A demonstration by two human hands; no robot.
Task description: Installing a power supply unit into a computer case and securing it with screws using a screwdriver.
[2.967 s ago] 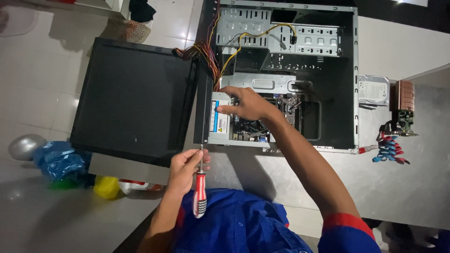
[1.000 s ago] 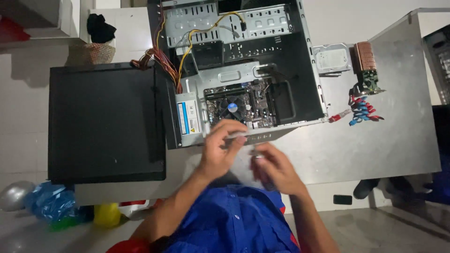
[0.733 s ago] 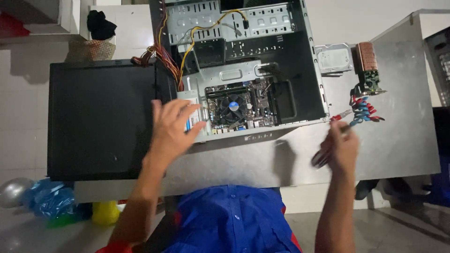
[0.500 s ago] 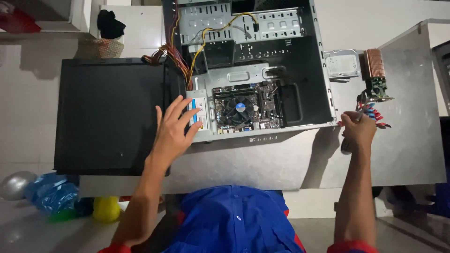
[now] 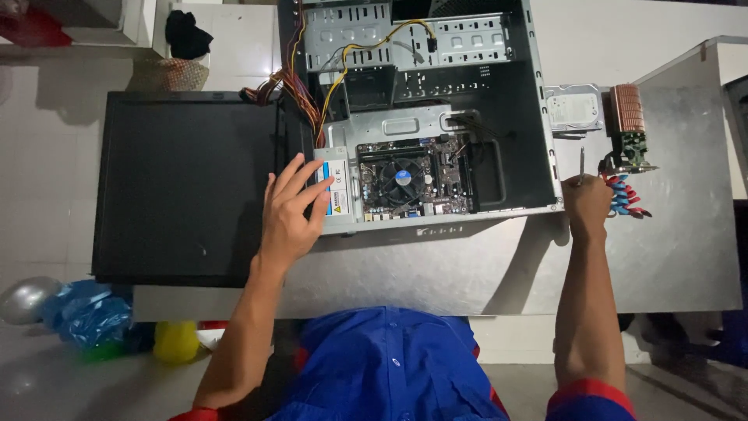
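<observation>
Left hand [image 5: 292,210] lies spread, fingers on the open computer case [image 5: 436,117]. Right hand [image 5: 588,201] pinches a thin metal tool [image 5: 581,162] on the counter [image 5: 670,249].

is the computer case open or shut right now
Open. The computer case lies on its side with the side panel off beside it, so the fan, board and cables show. The left hand rests at its edge.

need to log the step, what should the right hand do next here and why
Probably lift the screwdriver and bring it to the open computer case. The right hand grips it among the tools at the case's right, while the left hand rests open on the case edge.
</observation>
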